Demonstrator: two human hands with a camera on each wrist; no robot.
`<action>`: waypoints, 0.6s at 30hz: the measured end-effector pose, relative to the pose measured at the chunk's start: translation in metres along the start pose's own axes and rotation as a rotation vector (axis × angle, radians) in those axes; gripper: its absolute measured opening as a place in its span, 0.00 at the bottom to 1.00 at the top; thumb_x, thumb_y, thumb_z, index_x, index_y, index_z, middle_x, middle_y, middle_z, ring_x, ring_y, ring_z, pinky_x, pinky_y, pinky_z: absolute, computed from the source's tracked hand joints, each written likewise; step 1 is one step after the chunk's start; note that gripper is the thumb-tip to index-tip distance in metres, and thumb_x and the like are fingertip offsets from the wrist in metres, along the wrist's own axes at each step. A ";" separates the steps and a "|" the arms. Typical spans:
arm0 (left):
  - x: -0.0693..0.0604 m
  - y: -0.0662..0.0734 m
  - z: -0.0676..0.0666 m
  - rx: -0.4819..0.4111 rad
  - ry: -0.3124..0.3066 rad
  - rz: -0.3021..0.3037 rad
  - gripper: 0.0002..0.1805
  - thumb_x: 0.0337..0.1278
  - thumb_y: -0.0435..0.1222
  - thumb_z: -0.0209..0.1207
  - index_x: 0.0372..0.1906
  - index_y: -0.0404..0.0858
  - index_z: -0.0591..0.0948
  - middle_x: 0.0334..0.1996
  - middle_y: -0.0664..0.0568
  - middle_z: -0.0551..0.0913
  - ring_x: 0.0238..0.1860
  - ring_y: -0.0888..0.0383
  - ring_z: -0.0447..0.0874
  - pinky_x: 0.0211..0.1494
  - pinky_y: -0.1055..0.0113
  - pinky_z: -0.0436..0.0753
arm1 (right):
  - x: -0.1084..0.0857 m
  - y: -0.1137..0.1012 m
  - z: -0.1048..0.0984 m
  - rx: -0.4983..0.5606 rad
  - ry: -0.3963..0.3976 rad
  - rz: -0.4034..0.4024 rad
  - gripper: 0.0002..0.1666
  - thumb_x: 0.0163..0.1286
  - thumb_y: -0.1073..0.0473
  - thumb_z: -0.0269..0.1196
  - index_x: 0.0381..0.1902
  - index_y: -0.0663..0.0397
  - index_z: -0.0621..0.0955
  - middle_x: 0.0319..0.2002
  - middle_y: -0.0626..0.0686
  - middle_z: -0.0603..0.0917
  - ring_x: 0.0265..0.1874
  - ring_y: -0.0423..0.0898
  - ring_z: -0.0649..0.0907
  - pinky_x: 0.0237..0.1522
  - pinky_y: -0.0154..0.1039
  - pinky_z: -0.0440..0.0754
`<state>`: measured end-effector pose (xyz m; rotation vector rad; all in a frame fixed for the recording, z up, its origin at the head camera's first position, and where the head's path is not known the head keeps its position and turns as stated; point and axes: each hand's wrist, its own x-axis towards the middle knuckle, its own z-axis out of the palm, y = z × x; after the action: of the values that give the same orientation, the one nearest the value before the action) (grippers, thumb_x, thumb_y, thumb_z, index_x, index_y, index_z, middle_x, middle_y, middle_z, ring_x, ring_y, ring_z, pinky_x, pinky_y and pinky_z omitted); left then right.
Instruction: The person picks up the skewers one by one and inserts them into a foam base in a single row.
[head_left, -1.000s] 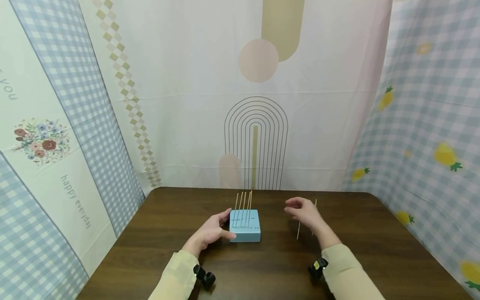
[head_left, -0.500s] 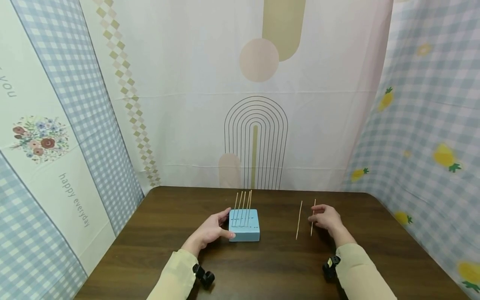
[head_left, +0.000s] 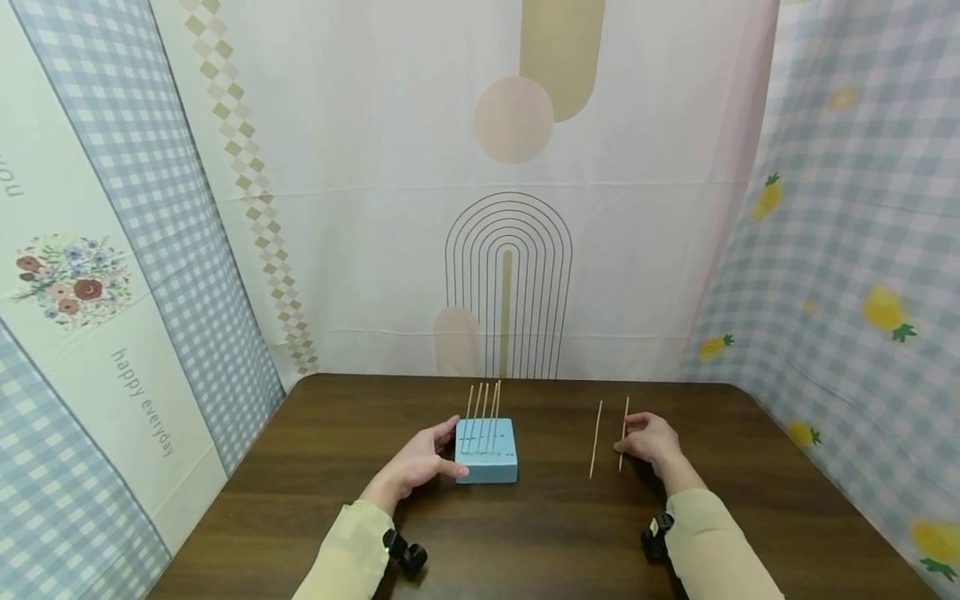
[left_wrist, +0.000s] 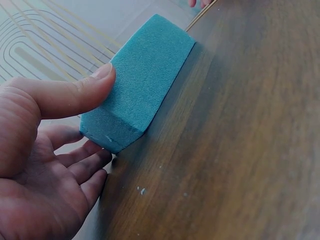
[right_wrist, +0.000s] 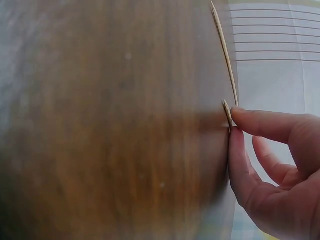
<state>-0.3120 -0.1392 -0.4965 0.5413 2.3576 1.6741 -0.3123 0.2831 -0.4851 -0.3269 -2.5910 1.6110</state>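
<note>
A light-blue foam block (head_left: 486, 472) sits on the table, with several thin wooden skewers (head_left: 469, 402) standing in its top. My left hand (head_left: 416, 462) grips the block's left side. In the left wrist view the thumb lies on one face of the foam block (left_wrist: 145, 70) and the fingers reach round its end. Further right, my right hand (head_left: 651, 439) pinches a wooden skewer (head_left: 626, 410) between thumb and forefinger, low over the table. The right wrist view shows the pointed tip of this pinched skewer (right_wrist: 227, 112). Left of it, another loose skewer (head_left: 596, 439) lies on the wood.
The dark brown wooden table (head_left: 555, 533) ends at a back edge against a pale patterned curtain (head_left: 375, 208). Checked cloths hang at the left (head_left: 172, 250) and right (head_left: 825, 250). Small white crumbs (left_wrist: 142, 190) lie near the block.
My right hand has moved right, past the nearer loose skewer, to the farther one, and its fingers have come together on it. The left hand still holds the block in place.
</note>
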 end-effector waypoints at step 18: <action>0.000 -0.002 0.000 -0.006 -0.004 0.018 0.57 0.49 0.27 0.78 0.83 0.27 0.59 0.79 0.30 0.64 0.80 0.33 0.61 0.80 0.40 0.60 | -0.006 -0.008 0.003 -0.067 0.062 0.077 0.35 0.54 0.73 0.73 0.61 0.74 0.78 0.53 0.73 0.80 0.48 0.62 0.85 0.38 0.39 0.87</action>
<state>-0.3122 -0.1395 -0.4980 0.5654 2.3516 1.6852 -0.3076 0.2758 -0.4791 -0.4791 -2.6205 1.5132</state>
